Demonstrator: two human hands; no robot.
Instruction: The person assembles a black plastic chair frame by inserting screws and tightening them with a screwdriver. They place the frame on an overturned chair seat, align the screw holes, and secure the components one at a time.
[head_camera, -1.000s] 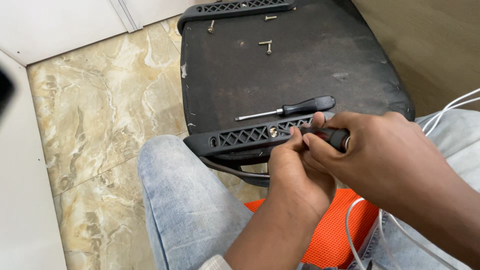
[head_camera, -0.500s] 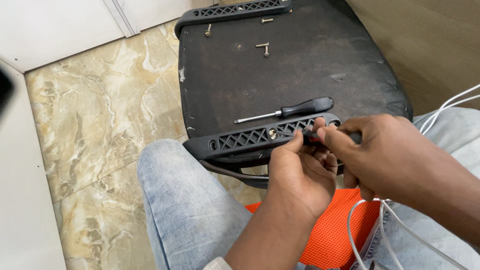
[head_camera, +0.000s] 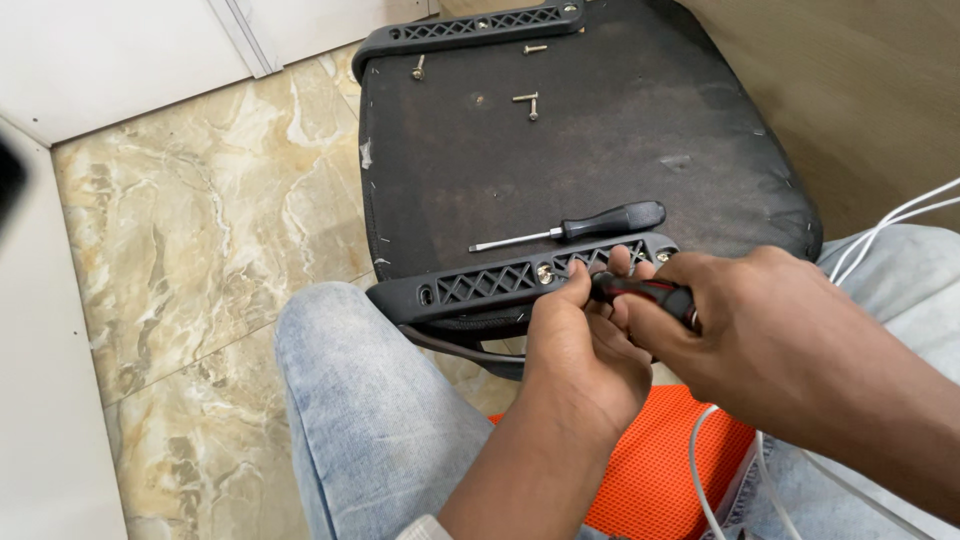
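- A black seat base (head_camera: 600, 140), upturned, fills the upper middle; its fabric underside is dusty and scuffed, resting against the person's knee.
- A marbled tile floor (head_camera: 200, 230) lies to the left, and a wooden panel (head_camera: 860, 90) to the right.
- Blue-jeaned legs (head_camera: 370, 420) sit at the bottom, over an orange mesh (head_camera: 660, 460) surface.
- A black lattice bracket (head_camera: 500, 283) runs along the seat's near edge, a silver bolt (head_camera: 545, 273) showing in it. A second bracket (head_camera: 470, 25) lies on the far edge.
- The right hand (head_camera: 770, 335) is wrapped tight around a red-and-black screwdriver (head_camera: 645, 291), tip hidden behind the fingers at the near bracket.
- The left hand (head_camera: 585, 350) is curled, fingertips pinching at the tool's front end against the bracket.
- A spare black screwdriver (head_camera: 570, 231) lies just beyond the bracket.
- White cables (head_camera: 890, 220) trail at right.
- Loose screws (head_camera: 527, 100) lie near the far edge.
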